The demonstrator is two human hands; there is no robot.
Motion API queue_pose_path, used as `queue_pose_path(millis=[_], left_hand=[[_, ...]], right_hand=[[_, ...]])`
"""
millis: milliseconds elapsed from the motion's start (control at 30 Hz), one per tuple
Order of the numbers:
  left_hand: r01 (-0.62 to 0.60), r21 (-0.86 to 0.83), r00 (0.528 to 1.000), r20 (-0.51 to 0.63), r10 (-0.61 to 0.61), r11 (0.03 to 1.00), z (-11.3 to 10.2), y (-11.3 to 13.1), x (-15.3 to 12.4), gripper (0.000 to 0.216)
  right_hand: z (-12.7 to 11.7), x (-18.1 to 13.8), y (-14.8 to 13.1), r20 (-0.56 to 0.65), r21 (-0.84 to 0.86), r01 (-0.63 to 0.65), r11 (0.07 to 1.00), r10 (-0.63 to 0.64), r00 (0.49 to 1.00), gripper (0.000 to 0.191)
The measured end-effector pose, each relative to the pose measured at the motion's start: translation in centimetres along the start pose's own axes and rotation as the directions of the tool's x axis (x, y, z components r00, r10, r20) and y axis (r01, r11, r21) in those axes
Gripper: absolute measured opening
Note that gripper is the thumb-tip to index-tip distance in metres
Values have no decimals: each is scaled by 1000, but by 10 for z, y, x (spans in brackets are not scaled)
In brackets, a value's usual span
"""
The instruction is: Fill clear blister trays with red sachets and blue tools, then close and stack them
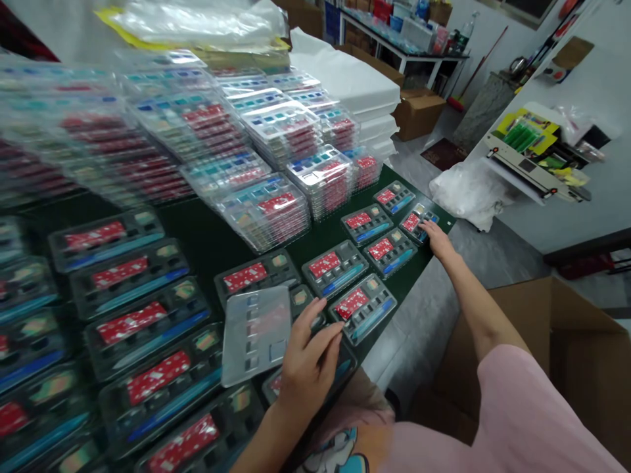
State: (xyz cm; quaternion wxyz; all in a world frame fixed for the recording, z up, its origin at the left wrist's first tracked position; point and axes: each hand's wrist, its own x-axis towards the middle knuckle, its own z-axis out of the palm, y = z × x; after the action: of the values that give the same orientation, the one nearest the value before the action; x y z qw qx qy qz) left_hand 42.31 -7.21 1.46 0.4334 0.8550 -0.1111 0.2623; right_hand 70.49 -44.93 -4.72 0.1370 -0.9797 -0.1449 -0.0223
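Note:
My left hand (pixel 310 358) is above the near trays, fingers partly bent. A translucent plastic lid (pixel 256 335) meets its outer side, apparently held there; the grip itself is hidden. Stretched out, my right hand (pixel 438 240) touches the blister tray (pixel 413 222) at the table's right edge with its fingers spread. That tray holds a red patterned piece and small parts. Between my hands lie more dark blister trays, among them one with a light-blue pen (pixel 372 320) and a red white-spotted piece (pixel 351 304). Another tray lies partly hidden under my left hand.
Tall stacks of clear packs (pixel 283 125) line the back of the dark green table (pixel 197 226). Rows of filled trays (pixel 145 322) cover its left side. An open cardboard box (pixel 522 309) stands at my right, and a white plastic bag (pixel 468 190) lies on the floor beyond.

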Motion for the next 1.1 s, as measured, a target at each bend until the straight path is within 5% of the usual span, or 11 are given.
queue_pose_path(millis=[133, 200, 333, 433, 500, 600, 733, 867, 1000, 1100], left_hand=[[108, 49, 993, -54, -105, 993, -20, -12, -7, 27], [210, 97, 974, -109, -200, 973, -37, -22, -15, 26], [441, 196, 888, -238, -394, 876, -71, -48, -41, 36], [563, 196, 821, -241, -517, 803, -84, -66, -61, 47], [625, 159, 779, -189, -597, 765, -85, -76, -70, 53], [685, 126, 728, -94, -679, 718, -79, -86, -73, 56], [698, 83, 716, -69, -694, 712, -70, -82, -67, 52], [701, -234, 657, -154, -738, 674, -65, -64, -62, 58], [553, -649, 581, -148, -800, 522, -79, -51, -68, 65], [376, -810, 501, -231, -834, 450, -117, -41, -92, 62]], right_hand=[[-14, 5, -9, 53, -44, -19, 999, 22, 998, 51], [-21, 3, -26, -18, -46, -37, 998, 36, 999, 53], [-14, -26, -108, -222, 298, 79, 951, -12, 975, 50], [3, -74, -201, 49, 704, 75, 706, -154, 987, 49], [19, -107, -260, 217, 819, -10, 574, -293, 931, 50], [46, -137, -320, 301, 805, -6, 594, -398, 867, 54], [71, -142, -343, 227, 722, 113, 683, -389, 893, 57], [73, -146, -340, 220, 699, 76, 711, -315, 923, 59], [59, -159, -355, 159, 824, -5, 567, -222, 962, 75], [48, -177, -383, 182, 877, -58, 477, -217, 959, 76]])
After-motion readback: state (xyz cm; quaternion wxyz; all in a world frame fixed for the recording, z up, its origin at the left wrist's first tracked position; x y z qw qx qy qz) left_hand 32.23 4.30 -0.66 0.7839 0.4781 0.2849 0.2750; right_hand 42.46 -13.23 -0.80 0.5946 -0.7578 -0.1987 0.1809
